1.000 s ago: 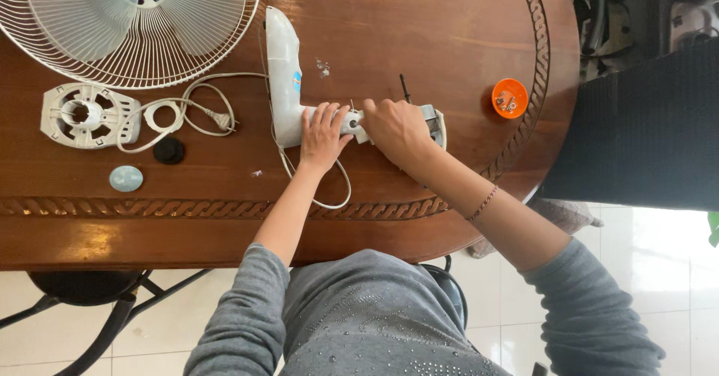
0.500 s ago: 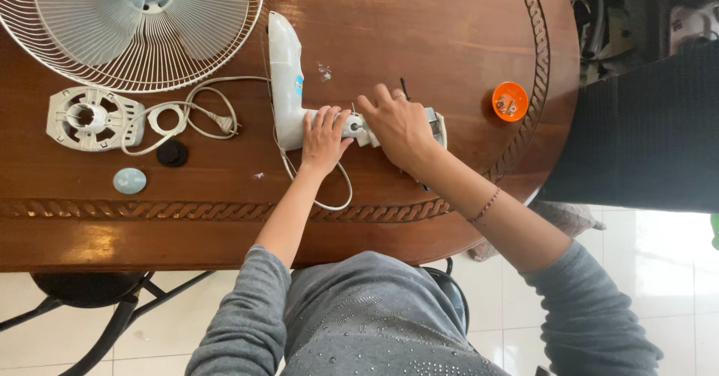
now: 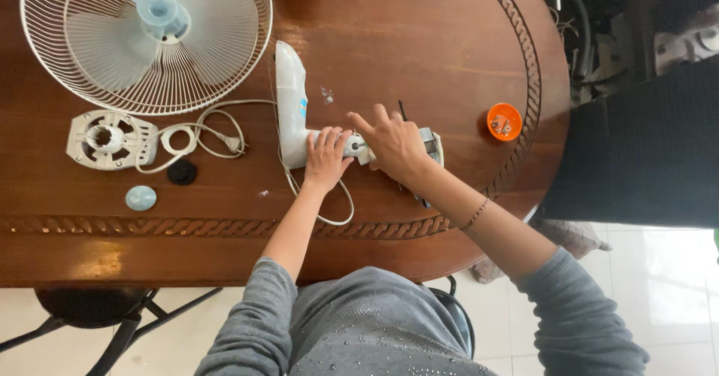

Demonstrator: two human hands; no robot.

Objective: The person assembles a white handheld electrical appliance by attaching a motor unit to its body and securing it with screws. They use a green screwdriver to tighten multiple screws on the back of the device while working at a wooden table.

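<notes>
As we look down, left hand [image 3: 326, 155] gripping the white fan housing [image 3: 290, 99], right hand [image 3: 393, 142] fingers spread, pressing its motor end, fan grille [image 3: 146, 39] left of the housing, orange cap [image 3: 504, 121] right.

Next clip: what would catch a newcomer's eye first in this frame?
First, the two hands at the table's middle: the left hand and right hand both rest on a white fan body lying flat. Next, the big fan cage with its pale blue blades at upper left, with a white motor plate just below it. A small orange cup stands alone at right.
</notes>
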